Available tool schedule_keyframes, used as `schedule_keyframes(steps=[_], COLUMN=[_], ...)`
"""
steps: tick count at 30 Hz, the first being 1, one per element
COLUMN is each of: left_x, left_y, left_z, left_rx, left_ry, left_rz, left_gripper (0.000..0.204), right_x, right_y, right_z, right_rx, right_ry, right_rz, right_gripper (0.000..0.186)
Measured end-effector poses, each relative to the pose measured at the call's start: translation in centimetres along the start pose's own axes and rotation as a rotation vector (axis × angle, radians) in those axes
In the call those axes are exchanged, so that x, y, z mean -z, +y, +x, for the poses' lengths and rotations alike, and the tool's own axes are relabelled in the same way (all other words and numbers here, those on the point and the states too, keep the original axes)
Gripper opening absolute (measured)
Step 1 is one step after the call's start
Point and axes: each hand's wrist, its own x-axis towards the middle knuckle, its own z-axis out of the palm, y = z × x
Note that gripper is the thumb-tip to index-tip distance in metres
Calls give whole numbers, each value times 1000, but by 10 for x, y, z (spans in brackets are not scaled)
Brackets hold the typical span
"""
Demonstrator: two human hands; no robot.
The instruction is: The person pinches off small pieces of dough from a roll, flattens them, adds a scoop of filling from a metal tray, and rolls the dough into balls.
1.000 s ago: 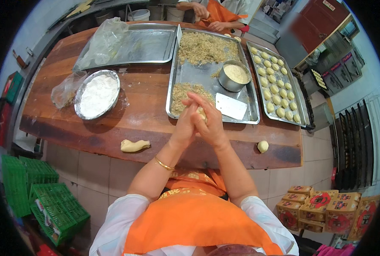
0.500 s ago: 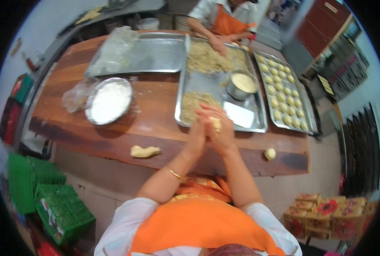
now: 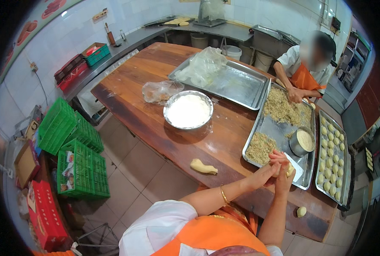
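Note:
My hands are pressed together above the table's near edge, with a pale yellow piece of dough [image 3: 289,171] between them. My left hand [image 3: 266,176], below a gold bangle, lies against my right hand [image 3: 283,181], and both are closed around the dough. Most of the piece is hidden by my palms and fingers. A longer strip of dough [image 3: 204,167] rests on the wood to the left. To the right, close to the edge, sits a round dough ball [image 3: 301,211]. Just beyond my hands, a metal tray [image 3: 277,127] holds crumbly filling [image 3: 261,148].
In that tray stand a metal pot [image 3: 301,143] and a white scraper [image 3: 297,167]. A tray of dough balls [image 3: 342,163] lies at right. Across the table a co-worker's hands [image 3: 296,94] touch filling. A flour bowl [image 3: 188,110] and a plastic-covered tray [image 3: 242,88] are further left.
The view has swung left, so the table and trays sit further right in the picture. My hands remain together on the dough, their fingers slightly shifted.

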Motion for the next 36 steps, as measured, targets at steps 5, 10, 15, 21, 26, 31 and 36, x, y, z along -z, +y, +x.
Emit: schedule_keyframes(steps=[5, 10, 15, 21, 26, 31, 36], left_x=[12, 12, -10, 14, -10, 16, -1], left_y=[8, 3, 10, -3, 6, -8, 14], left_z=[-10, -5, -11, -10, -8, -11, -4], left_rx=[305, 195, 135, 277, 218, 311, 219], left_ry=[-181, -155, 37, -91, 28, -120, -54], left_rz=[-322, -132, -106, -118, 0, -203, -8], left_gripper=[58, 54, 57, 52, 55, 54, 53], right_x=[-18, 3, 9, -4, 12, -9, 16], right_y=[-31, 1, 12, -13, 19, -17, 18], right_z=[5, -3, -4, -1, -7, -2, -7], right_rx=[-8, -22, 17, 59, -37, 68, -80], right_ry=[98, -97, -39, -49, -30, 8, -124], right_rz=[103, 119, 58, 21, 229, 127, 216], right_gripper=[62, 61, 63, 61, 55, 59, 61])
